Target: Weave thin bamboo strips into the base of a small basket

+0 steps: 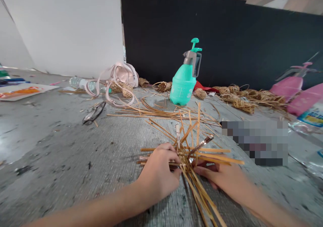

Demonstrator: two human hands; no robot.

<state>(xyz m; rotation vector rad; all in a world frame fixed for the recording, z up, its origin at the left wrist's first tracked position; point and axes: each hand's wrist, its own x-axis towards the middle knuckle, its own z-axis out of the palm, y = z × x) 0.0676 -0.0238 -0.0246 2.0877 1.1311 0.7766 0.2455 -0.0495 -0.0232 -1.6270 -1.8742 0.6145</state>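
Note:
A star-shaped weave of bamboo strips [195, 183] lies on the grey floor, its ends pointing out all around. My left hand [163, 168] is closed on the left side of the weave, fingers bent near its middle. From the right, my right hand [217, 174] pinches strips close to the centre, with some fingers hidden under them. A white clip [178, 135] stands upright at the far side of the weave. One coppery clip [202, 144] slants out to the right, and another coppery piece [143, 158] shows beside my left hand.
Loose strips [151, 112] lie beyond the weave, before a green spray bottle [183, 85]. Woven pieces [242, 105] line the dark wall. Eyeglasses [94, 113], a pink bag [127, 75] and a plastic bottle [83, 83] are at left; pink sprayers [289, 87] at right.

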